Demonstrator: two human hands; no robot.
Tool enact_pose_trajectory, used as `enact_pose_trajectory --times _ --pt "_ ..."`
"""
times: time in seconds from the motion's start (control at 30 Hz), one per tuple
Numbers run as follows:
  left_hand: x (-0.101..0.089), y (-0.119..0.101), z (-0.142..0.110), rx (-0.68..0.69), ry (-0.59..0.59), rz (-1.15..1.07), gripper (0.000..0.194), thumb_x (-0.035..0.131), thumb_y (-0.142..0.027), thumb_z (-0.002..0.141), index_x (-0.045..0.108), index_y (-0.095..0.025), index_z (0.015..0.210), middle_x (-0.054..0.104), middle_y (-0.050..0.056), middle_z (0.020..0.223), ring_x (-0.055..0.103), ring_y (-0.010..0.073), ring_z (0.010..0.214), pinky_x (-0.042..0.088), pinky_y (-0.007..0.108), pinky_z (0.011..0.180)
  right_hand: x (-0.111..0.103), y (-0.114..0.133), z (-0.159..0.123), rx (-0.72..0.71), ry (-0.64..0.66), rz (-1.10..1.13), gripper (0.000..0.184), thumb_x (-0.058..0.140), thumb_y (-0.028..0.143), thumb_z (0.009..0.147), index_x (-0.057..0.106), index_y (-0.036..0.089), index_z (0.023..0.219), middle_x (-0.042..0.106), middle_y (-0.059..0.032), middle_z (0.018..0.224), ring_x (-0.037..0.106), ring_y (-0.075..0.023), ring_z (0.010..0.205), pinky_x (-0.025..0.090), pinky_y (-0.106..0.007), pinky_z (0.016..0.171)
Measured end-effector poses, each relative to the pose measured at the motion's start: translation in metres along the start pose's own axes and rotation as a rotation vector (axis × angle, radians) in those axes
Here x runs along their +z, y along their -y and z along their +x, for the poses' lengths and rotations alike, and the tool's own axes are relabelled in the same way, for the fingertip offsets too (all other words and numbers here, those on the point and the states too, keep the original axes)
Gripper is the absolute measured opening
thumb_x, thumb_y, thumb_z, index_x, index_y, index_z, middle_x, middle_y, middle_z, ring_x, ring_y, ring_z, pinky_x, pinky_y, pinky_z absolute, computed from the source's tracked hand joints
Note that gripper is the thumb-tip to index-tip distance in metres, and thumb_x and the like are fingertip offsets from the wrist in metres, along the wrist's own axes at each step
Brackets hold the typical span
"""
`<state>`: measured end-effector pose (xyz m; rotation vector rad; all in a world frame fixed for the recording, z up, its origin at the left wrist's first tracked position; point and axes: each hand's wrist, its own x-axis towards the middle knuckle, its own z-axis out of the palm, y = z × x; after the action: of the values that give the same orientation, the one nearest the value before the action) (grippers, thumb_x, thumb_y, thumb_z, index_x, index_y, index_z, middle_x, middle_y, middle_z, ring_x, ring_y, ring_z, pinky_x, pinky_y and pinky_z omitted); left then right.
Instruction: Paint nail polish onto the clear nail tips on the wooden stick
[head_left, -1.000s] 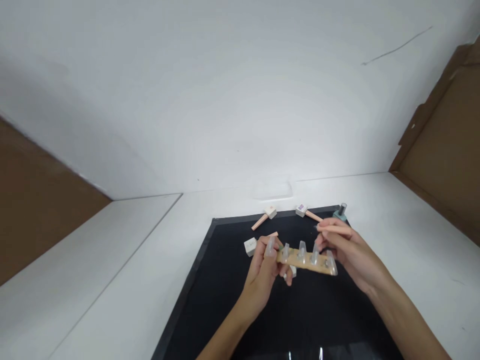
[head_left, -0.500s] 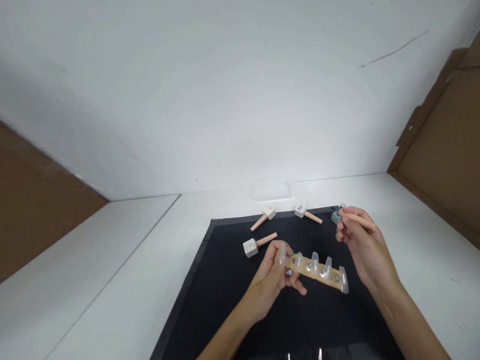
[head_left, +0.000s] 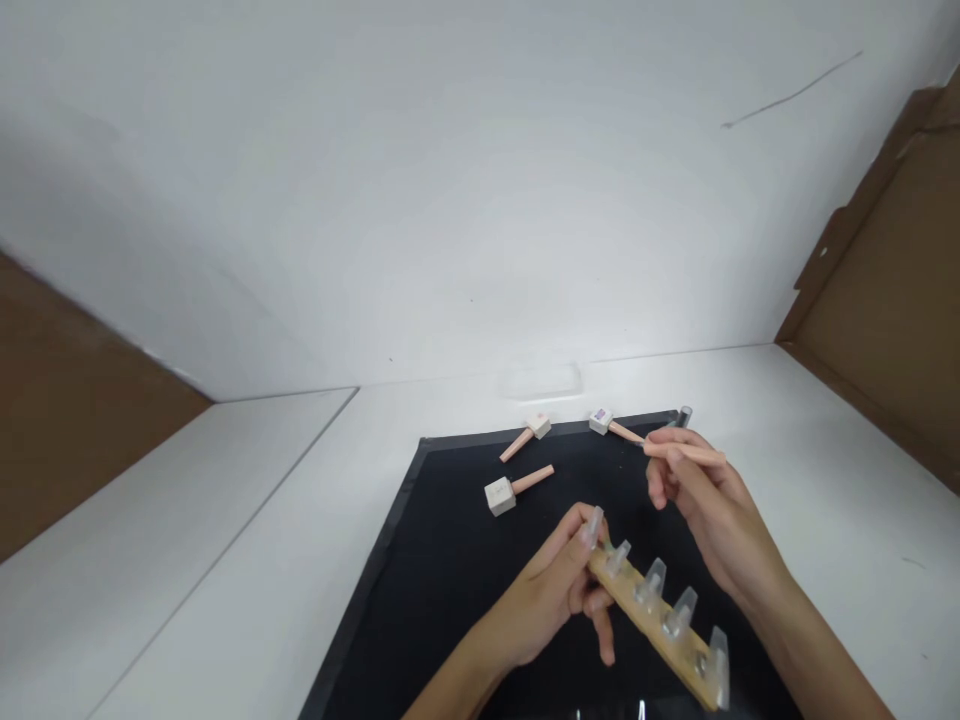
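Since half a second before, the yellowish strip (head_left: 660, 638) had dropped and swung steeper, now slanting from mid-frame to the lower right; the left hand (head_left: 551, 590) pinched its upper end between thumb and finger, other fingers loose underneath. Five clear tips (head_left: 651, 580) stood along it. The right hand (head_left: 709, 500) had come back leftward and slightly down, gripping a pink handle (head_left: 686, 454) like a pen, its thin dark end pointing left. Handle end and clear tips were well apart, so I judged this a repositioning moment, with no contact between them. The three white bottles, left (head_left: 500, 495), upper middle (head_left: 538, 425) and upper right (head_left: 601, 421), hadn't visibly moved, all lying with pink caps; the handle's end overlapped the upper-right one's cap in view, touching or not couldn't be told. A grey cap (head_left: 684, 416) showed behind the right hand, its bottle mostly hidden. Edges: the strip's low end hung near the bottom of the frame, beside the right forearm, so little slack there. The black mat (head_left: 420, 590) ended near the right hand at upper right; beyond it, white counter (head_left: 262, 570), then cardboard (head_left: 892, 270) far right. Roomiest direction: lower left over the mat.
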<state>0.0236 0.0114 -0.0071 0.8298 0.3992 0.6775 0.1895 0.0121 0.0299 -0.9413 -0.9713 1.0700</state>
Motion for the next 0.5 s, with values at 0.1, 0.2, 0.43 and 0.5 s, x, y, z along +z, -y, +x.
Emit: enact_pose_trajectory --times 0.1,0.2,0.43,0.5 --pt "-0.003 0.002 -0.002 0.006 0.074 0.026 0.036 0.054 -0.053 0.087 0.04 -0.021 0.079 0.043 -0.007 0.061 0.039 0.0044 0.047 0.051 0.016 0.039 -0.004 -0.001 -0.005 -0.2 0.137 -0.041 0.019 0.063 0.043 0.088 0.076 0.029 0.083 0.07 -0.0011 0.091 0.051 -0.006 0.047 0.045 -0.024 0.049" --pt "-0.005 0.003 -0.005 -0.026 0.112 0.07 0.036 0.05 -0.055 0.088 0.041 -0.021 0.083 0.042 -0.007 0.061 0.042 0.0052 0.048 0.05 0.016 0.041 -0.006 0.001 -0.01 -0.325 0.272 -0.107 0.02 0.06 0.04 0.091 0.077 0.03 0.085 0.075 -0.0027 0.085 0.06 -0.0118 0.058 0.048 -0.025 0.052" --pt "-0.006 0.0 -0.013 -0.107 0.001 0.189 0.043 0.057 -0.06 0.082 0.048 -0.018 0.085 0.047 -0.005 0.065 0.045 0.0045 0.054 0.041 0.013 0.047 0.0 0.007 -0.009 -0.448 0.465 -0.181 0.018 0.056 0.032 0.095 0.073 0.032 0.092 0.076 -0.0023 0.077 0.062 -0.0158 0.058 0.051 -0.032 0.056" --pt "-0.006 0.0 -0.012 -0.117 0.006 0.186 0.045 0.057 -0.061 0.081 0.048 -0.018 0.084 0.048 -0.005 0.066 0.045 0.0045 0.053 0.041 0.014 0.047 0.0 0.007 -0.008 -0.458 0.427 -0.207 0.016 0.057 0.028 0.094 0.072 0.033 0.092 0.077 -0.0016 0.078 0.064 -0.0162 0.061 0.052 -0.033 0.06"
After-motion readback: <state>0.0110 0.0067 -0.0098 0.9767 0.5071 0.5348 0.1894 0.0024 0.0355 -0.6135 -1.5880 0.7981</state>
